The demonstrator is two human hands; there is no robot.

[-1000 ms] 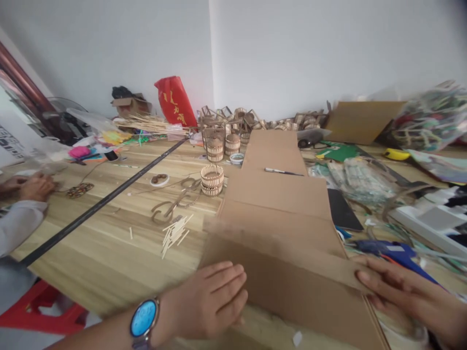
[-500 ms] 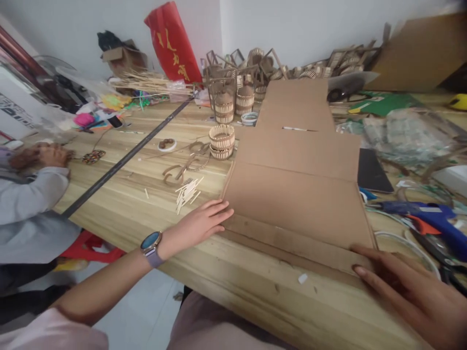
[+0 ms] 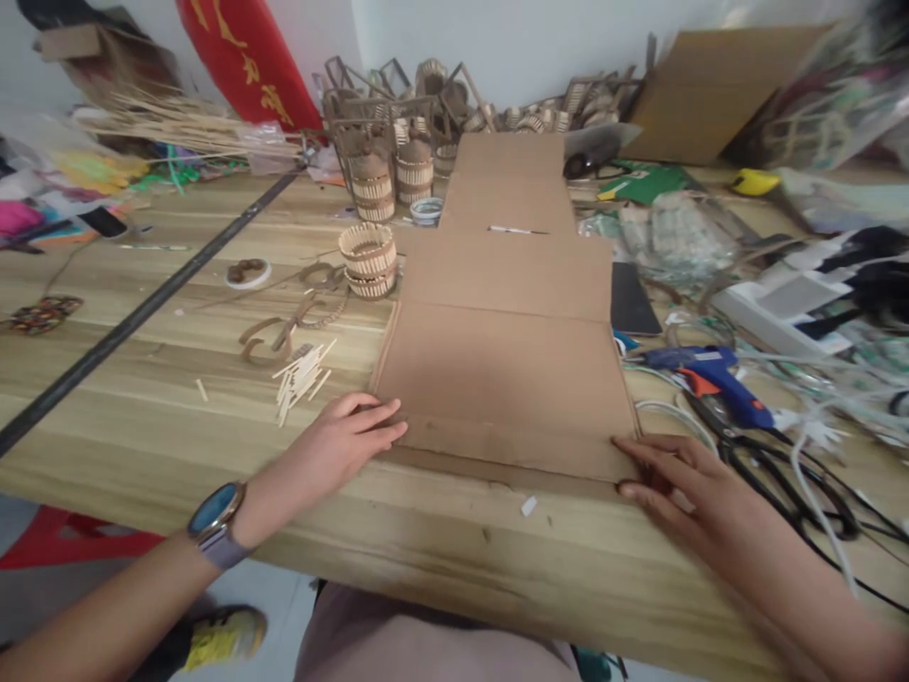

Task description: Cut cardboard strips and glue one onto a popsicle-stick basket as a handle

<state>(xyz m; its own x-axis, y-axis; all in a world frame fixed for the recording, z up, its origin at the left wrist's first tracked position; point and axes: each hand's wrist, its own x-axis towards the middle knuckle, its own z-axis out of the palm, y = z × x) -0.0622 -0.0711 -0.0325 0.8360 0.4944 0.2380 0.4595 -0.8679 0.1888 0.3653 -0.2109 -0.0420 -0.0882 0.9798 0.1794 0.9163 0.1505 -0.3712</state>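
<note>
A large piece of brown cardboard (image 3: 504, 369) lies on the table in front of me, creased across. A narrow strip along its near edge is folded over. My left hand (image 3: 347, 431) rests its outstretched fingers on the near left corner. At the near right corner is my right hand (image 3: 688, 483), fingers and thumb apart, tips touching the cardboard edge. A thin pen-like stick (image 3: 518, 229) lies on the far part of the cardboard. Left of the cardboard are a pile of small wooden sticks (image 3: 302, 381) and a small slatted bucket (image 3: 367, 260).
A long dark bar (image 3: 156, 289) crosses the table on the left. To the right lie a blue glue gun (image 3: 717, 374), black-handled scissors (image 3: 788, 478) and cables. More slatted buckets (image 3: 373, 185) stand at the back, near a red bag (image 3: 252, 66). A white scrap (image 3: 528, 506) lies near the front edge.
My view has swung to the right, and the co-worker's hands have left the picture. Both hands stay at the cardboard's near corners; the folded strip looks flatter.
</note>
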